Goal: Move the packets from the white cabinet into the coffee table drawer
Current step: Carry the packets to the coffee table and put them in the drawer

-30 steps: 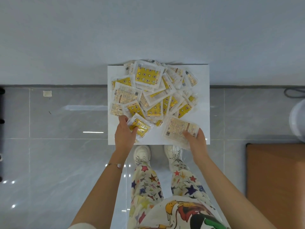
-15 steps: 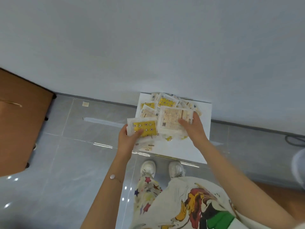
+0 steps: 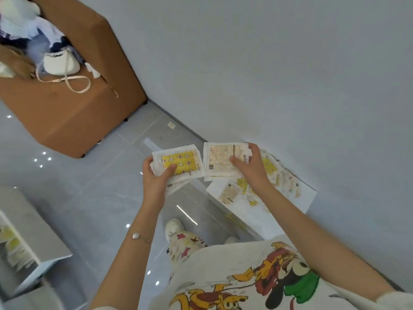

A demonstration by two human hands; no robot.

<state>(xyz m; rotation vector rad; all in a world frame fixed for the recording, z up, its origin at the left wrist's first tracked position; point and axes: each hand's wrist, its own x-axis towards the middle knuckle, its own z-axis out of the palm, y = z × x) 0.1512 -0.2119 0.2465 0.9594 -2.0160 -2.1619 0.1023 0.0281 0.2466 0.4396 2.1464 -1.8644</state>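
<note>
My left hand point(image 3: 155, 182) grips a stack of packets, the top one yellow-printed point(image 3: 178, 162), held over the floor. My right hand point(image 3: 252, 168) pinches another stack whose top packet point(image 3: 220, 161) shows its pale printed back. Both stacks are side by side in the air, just left of the white cabinet top point(image 3: 299, 202). Several more yellow and white packets point(image 3: 274, 175) still lie spread on that top, partly hidden by my right forearm. At the lower left edge an open white drawer point(image 3: 33, 249) holds several packets point(image 3: 13, 249).
A brown cabinet point(image 3: 73, 108) with a white drawstring bag point(image 3: 60, 63) and fabric on it stands at the upper left. Glossy grey tile floor point(image 3: 93, 198) lies between it and the drawer. The wall point(image 3: 268, 63) runs behind the white cabinet. My feet are below my hands.
Both hands lifted their packet stacks off the white cabinet and carried them left as my view swung left; the brown cabinet and the white drawer came into sight.
</note>
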